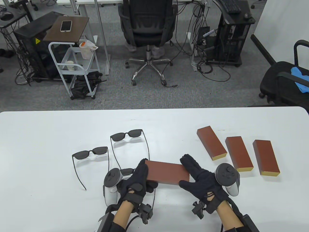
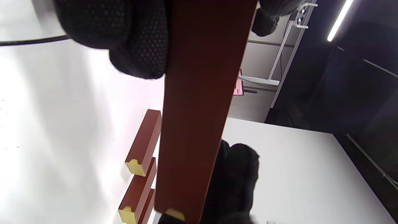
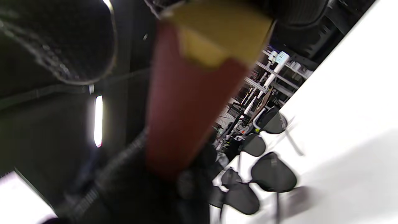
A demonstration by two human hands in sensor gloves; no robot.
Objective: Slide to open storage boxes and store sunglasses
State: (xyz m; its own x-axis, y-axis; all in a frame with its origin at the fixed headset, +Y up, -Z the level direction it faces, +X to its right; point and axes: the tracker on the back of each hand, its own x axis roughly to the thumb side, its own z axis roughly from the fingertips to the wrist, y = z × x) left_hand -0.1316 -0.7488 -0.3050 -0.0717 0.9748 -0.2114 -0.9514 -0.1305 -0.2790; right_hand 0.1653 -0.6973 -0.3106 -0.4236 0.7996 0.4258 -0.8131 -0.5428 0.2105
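Storage box (image 1: 167, 172) between left hand (image 1: 136, 180), right hand (image 1: 201, 180)

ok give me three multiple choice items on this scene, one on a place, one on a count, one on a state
1. Where do the three loose reddish-brown rectangular storage boxes lie?
A. to the right of the held box
B. to the left of the sunglasses
C. on the chair

2. How many pairs of black-framed sunglasses lie fully in view on the white table?
A. none
B. two
C. five

3. What state is the held reddish-brown storage box in?
A. flat on the table, untouched
B. held between both hands
C. pulled apart into two pieces

A: the row of three boxes lies right of the held box.
B: one pair and another on the table.
B: left hand and right hand each have a grip on an end.
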